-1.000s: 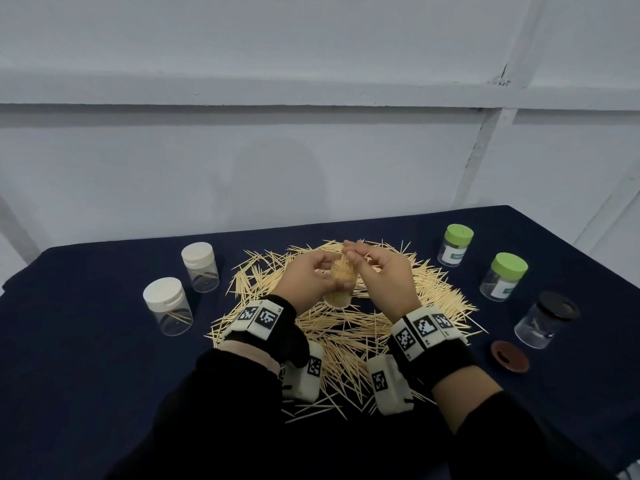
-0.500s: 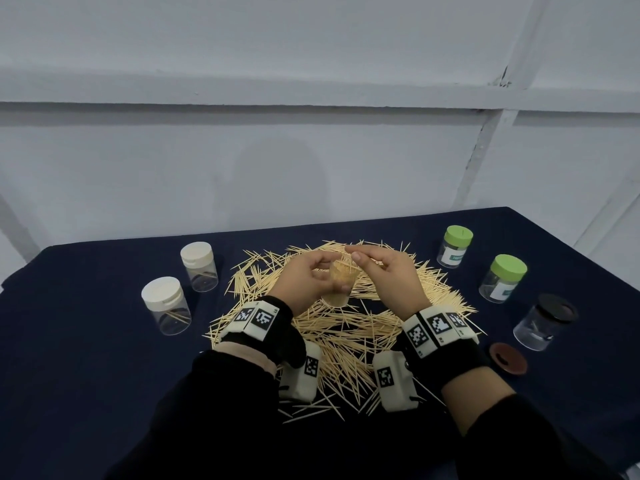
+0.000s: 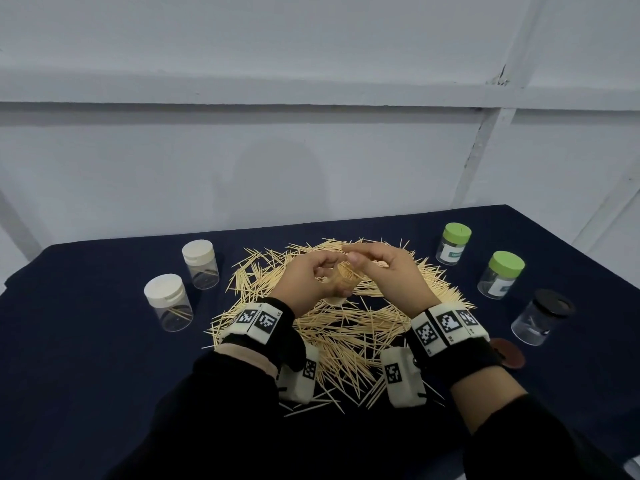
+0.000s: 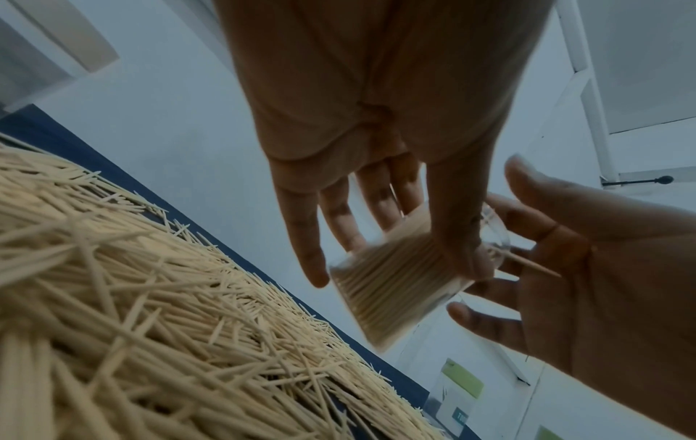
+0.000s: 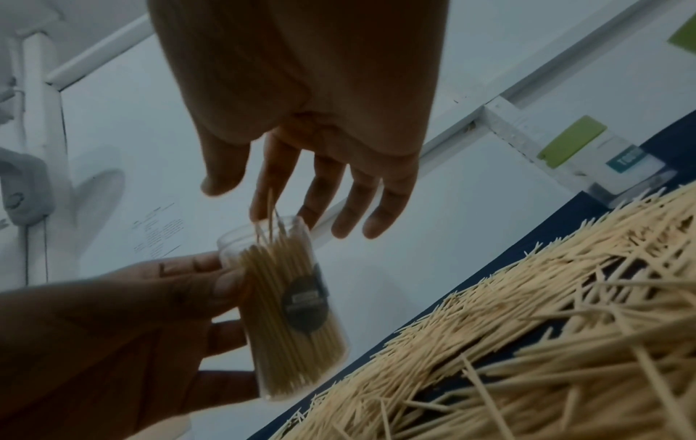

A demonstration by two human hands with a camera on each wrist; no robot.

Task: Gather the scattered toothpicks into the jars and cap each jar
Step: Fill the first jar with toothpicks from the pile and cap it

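A: Cataloguing item one: clear plastic jar (image 3: 343, 280), cylindrical, smooth-walled, uncapped, packed with upright wooden toothpicks, dark round label on the side. Sitting raised above the middle of the table, tilted, mouth leaning toward 1 o'clock.

B: Noting grip: left hand (image 3: 308, 280) wrapping thumb and fingers round the jar wall. Right hand (image 3: 388, 275) hovering at the jar mouth, fingers relaxed and spread, clasping nothing firmly; one toothpick seeming to lie against the fingers in the left wrist view, hold impossible to confirm.

A: Logging item two: loose toothpicks (image 3: 339, 327), pale wood, thin, pointed at both ends, lying criss-crossed in a broad ring-shaped heap under both hands.

B: Listing capped jars: two with cream ribbed lids (image 3: 199, 266) (image 3: 168, 301) at 10 and 9 o'clock of the heap, each showing a few sticks inside. Two with green lids (image 3: 455, 247) (image 3: 502, 273) at 2 o'clock, white-and-teal labels. One with a black lid (image 3: 542, 317) at 3 o'clock.

A: Adding a brown round lid (image 3: 509, 353), lying flat at 4 o'clock, just beside the black-lidded jar.

B: Recording surface: table (image 3: 86, 341) draped in dark navy cloth, matte, slightly wrinkled at the left edge.

A: Recording room: pale grey wall (image 3: 311, 161) behind, crossed by a horizontal ledge and white framing bars.
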